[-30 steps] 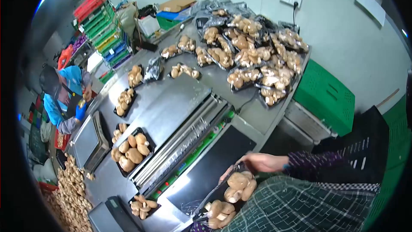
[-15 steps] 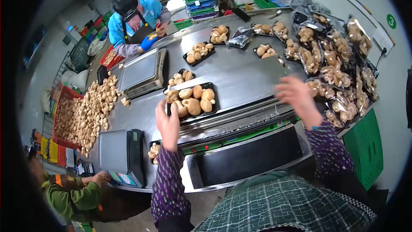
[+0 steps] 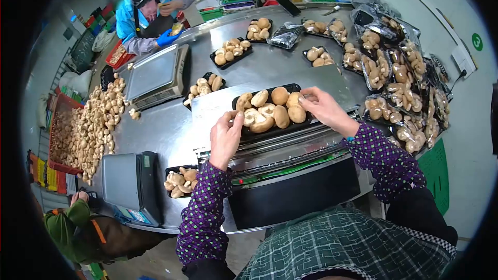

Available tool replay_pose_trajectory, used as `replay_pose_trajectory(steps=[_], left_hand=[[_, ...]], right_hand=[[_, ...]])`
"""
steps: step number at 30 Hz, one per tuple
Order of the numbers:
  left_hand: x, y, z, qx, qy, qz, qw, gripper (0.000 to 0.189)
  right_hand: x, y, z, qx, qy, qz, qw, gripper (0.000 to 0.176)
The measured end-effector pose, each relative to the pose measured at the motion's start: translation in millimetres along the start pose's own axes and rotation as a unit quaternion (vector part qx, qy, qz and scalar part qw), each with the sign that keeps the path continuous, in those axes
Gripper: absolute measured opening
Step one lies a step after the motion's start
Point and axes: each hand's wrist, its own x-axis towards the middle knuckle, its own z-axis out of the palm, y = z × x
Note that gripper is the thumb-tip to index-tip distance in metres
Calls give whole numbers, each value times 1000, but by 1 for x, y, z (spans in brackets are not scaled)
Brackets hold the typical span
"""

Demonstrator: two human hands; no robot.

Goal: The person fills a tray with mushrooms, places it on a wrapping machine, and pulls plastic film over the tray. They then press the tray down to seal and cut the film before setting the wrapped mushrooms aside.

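A black tray (image 3: 272, 130) heaped with brown shiitake mushrooms (image 3: 280, 116) sits on the metal top of the wrapping machine (image 3: 321, 80). At its left end, my left hand (image 3: 225, 137) grips the rim with fingers bent and thumb upward. My right hand (image 3: 328, 109) holds the opposite end, its fingertips beside the outermost mushrooms. The tray's far corners are partly hidden by mushrooms and fingers. Just beyond my left hand is another filled tray (image 3: 206, 88); one more tray of mushrooms (image 3: 181, 180) lies near my left sleeve.
Wrapped mushroom packs (image 3: 404, 91) pile up at the right. Loose mushrooms (image 3: 96, 129) spill from a red crate (image 3: 58, 129) on the left. Two scales (image 3: 158, 72) stand on the table. A co-worker in blue (image 3: 150, 10) handles something across from me; another in green (image 3: 72, 228) is at left.
My right hand has come in from the right and taken the tray's right end. The filled tray has shifted right on the machine, with my left hand now at its left end.
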Motion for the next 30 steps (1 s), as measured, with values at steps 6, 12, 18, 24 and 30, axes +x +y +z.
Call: replay_pose_trajectory(steps=[6,12,18,24,30], left_hand=[[-44,-11,-45,287,56,125,948,28],[-66,-23,-42,447,-26,55,892,48],[-63,-25,-44,366,-115,7,924,41],[-94,-6,-61,-202,-208,-219,932,23],[-20,85,-63,-514,-29,70,855,18]], right_hand=[[-68,1,-72,-290,78,23,954,40],[-74,20,-43,-438,-17,43,898,42],[-62,33,-25,-383,-10,14,923,32],[-135,-6,-59,196,-88,207,954,28],[-53,-86,-56,609,101,-27,786,25]])
